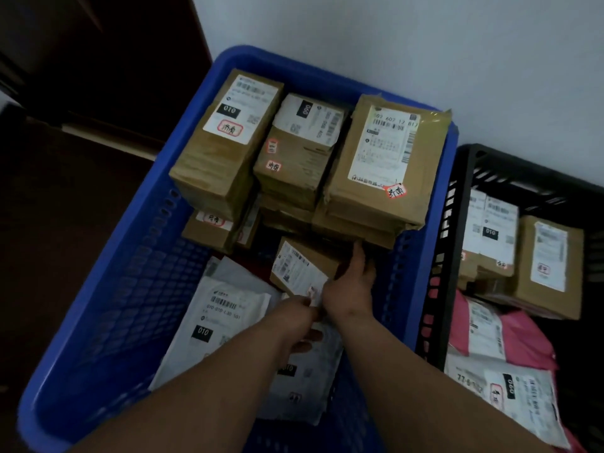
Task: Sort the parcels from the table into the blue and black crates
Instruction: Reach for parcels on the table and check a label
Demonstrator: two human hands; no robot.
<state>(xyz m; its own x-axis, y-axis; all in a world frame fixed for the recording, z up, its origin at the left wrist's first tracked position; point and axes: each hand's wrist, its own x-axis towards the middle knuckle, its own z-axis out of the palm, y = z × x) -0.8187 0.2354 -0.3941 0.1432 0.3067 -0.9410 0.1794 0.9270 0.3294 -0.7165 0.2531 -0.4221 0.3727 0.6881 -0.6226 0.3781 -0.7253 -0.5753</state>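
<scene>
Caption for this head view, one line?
Both hands set a small cardboard box into the blue crate beside the black crate.

Big crate [137,289] fills frame centre, second crate [464,197] just beside it at right. Three box stacks [304,158] in the big crate's upper half, flat mailers [222,322] in its lower half. One small box [300,266] sits between them, both hands on it: left hand [294,322] lower edge, right hand [349,289] right side. Second crate: boxes [523,256] upper, mailers [500,371] lower.
</scene>
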